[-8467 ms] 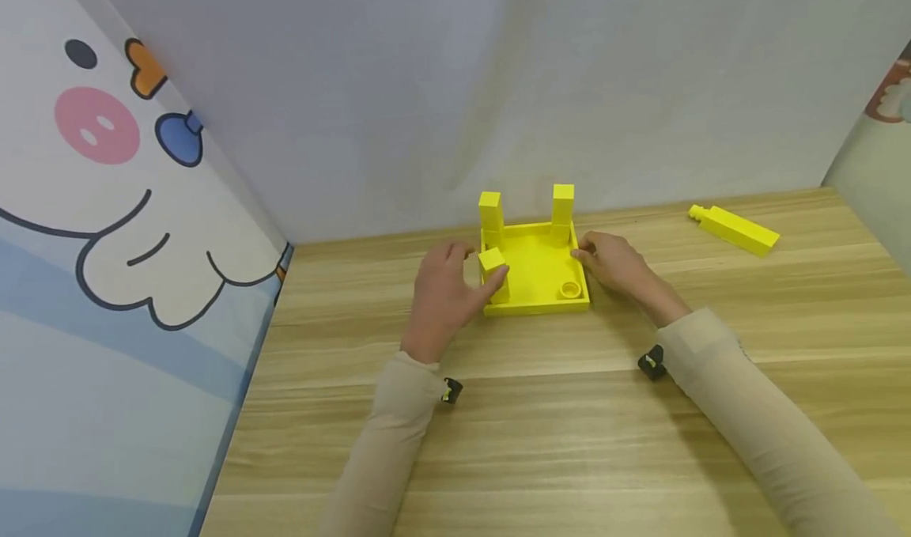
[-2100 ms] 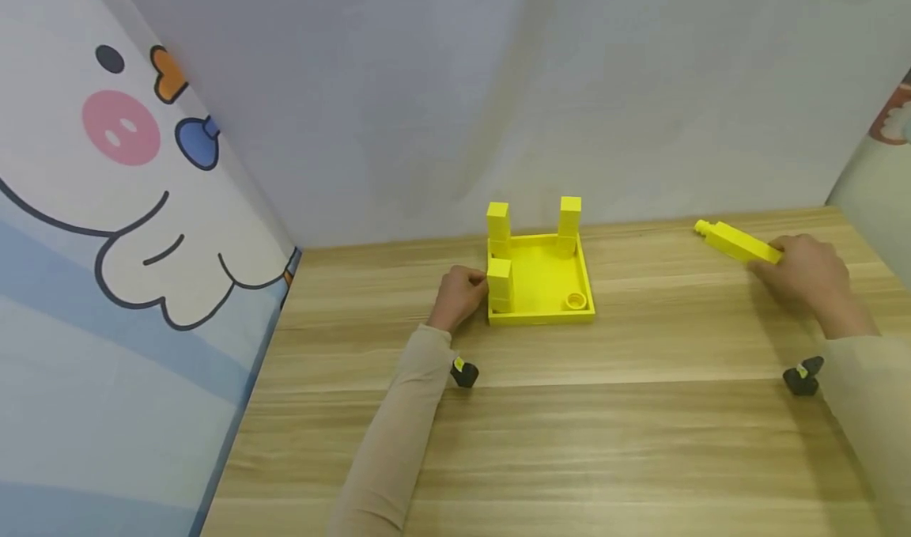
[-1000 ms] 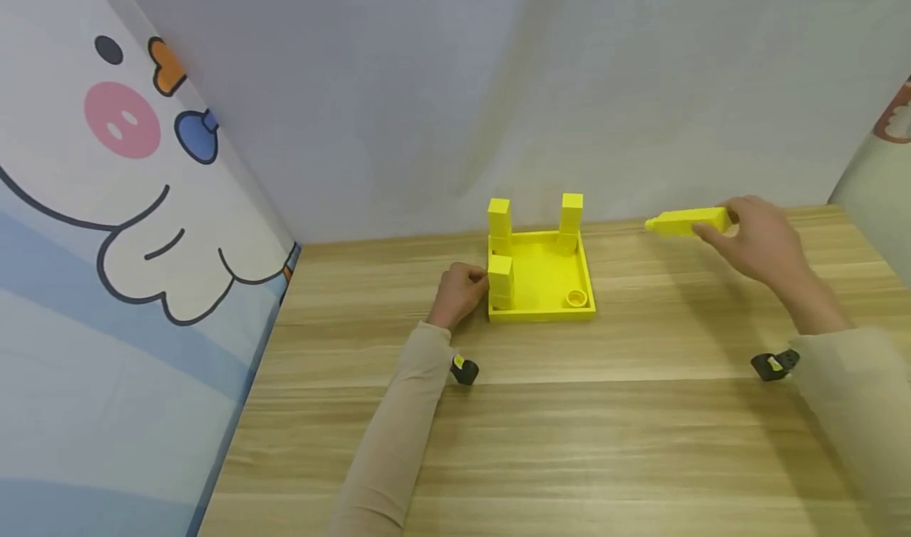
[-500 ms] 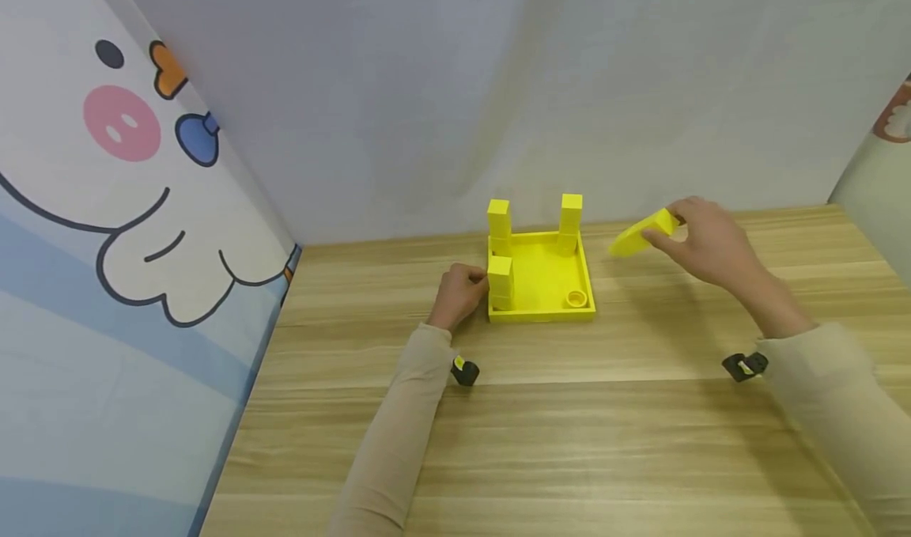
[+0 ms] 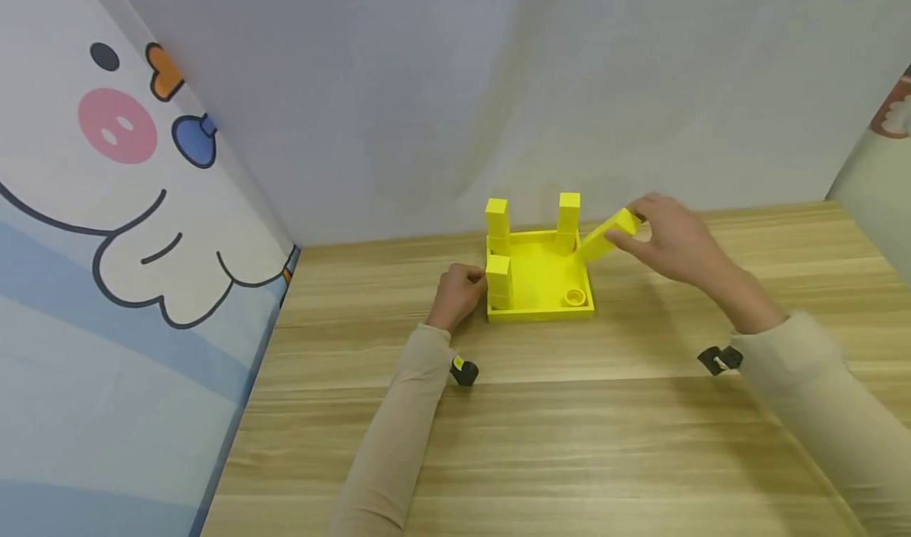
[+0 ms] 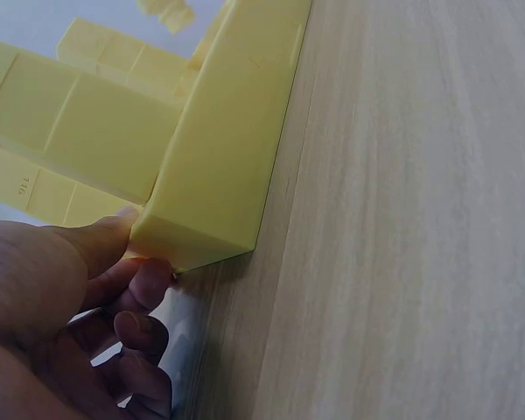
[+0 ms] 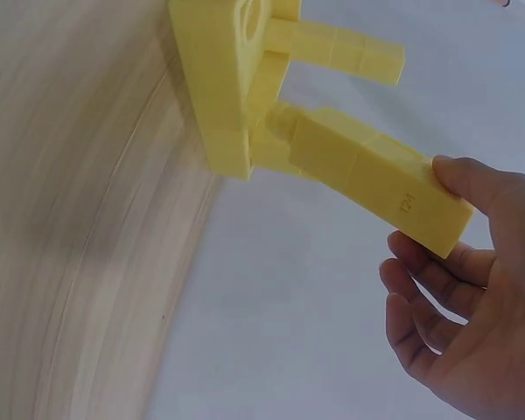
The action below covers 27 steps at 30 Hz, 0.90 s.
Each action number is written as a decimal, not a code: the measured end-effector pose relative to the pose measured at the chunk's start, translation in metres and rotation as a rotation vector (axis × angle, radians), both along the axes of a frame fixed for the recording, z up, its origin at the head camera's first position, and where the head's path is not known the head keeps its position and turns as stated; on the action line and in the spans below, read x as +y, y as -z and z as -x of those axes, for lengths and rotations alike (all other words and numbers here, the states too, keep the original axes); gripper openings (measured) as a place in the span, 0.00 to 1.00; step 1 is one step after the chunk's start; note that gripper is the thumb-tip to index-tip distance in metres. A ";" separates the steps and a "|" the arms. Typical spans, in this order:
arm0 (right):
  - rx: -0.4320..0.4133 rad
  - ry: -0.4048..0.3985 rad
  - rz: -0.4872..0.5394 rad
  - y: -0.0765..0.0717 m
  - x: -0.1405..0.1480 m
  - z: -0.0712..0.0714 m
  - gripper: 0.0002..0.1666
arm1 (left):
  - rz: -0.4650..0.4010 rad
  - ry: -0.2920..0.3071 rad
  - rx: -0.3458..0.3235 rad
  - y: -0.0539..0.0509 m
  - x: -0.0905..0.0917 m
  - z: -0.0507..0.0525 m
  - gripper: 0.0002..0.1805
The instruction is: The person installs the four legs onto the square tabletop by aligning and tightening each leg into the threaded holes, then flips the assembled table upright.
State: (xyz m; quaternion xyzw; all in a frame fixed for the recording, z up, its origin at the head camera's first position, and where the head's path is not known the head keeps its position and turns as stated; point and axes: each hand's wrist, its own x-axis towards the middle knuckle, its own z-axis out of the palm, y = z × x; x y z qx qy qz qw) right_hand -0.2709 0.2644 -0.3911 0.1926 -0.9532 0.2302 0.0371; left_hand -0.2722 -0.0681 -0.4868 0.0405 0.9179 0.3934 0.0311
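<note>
My right hand pinches the square end of a yellow leg, a block marked with digits in the right wrist view. The leg tilts, its knobbed end pointing down-left toward the right side of a square yellow tray. Three similar legs stand upright in that tray: the front-left leg, the back-left leg and the back-right leg. A round socket shows at the front-right corner. My left hand pinches the tray's left wall between thumb and finger.
The tray stands on a wood-grain table, near its back edge. Behind rises a pale grey wall. A panel with cartoon figures borders the left side. Small black wrist cameras hang under both sleeves.
My right hand has picked up the yellow leg from the table at right and carried it left to the tray, tilting its knob downward. My left hand stays at the tray's left side.
</note>
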 end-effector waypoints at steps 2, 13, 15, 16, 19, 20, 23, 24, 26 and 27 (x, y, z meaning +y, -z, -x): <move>-0.016 -0.020 -0.001 -0.002 -0.004 -0.001 0.30 | 0.001 0.001 0.001 0.000 0.000 0.000 0.15; -0.056 -0.120 -0.050 -0.012 -0.019 -0.010 0.26 | -0.002 0.016 0.018 0.001 -0.001 0.001 0.16; -0.063 -0.133 -0.058 -0.013 -0.019 -0.011 0.26 | -0.007 0.019 0.018 0.001 -0.001 0.000 0.16; -0.067 -0.141 -0.062 -0.013 -0.019 -0.012 0.27 | -0.009 0.020 0.015 0.001 -0.001 0.000 0.17; -0.074 -0.163 -0.071 -0.014 -0.018 -0.013 0.28 | -0.007 0.017 0.012 0.001 -0.001 0.001 0.16; -0.074 -0.170 -0.076 -0.014 -0.018 -0.013 0.28 | -0.003 0.017 0.012 0.001 -0.001 0.002 0.16; -0.072 -0.192 -0.090 -0.015 -0.017 -0.013 0.26 | 0.008 0.010 0.015 0.000 -0.001 0.002 0.15; -0.073 -0.198 -0.095 -0.015 -0.017 -0.013 0.26 | 0.011 0.009 0.015 0.000 0.000 0.002 0.15; -0.076 -0.210 -0.102 -0.014 -0.017 -0.012 0.26 | 0.013 0.005 0.014 0.000 0.000 0.003 0.14; -0.078 -0.215 -0.105 -0.014 -0.016 -0.011 0.26 | 0.014 0.004 0.013 0.000 0.000 0.003 0.14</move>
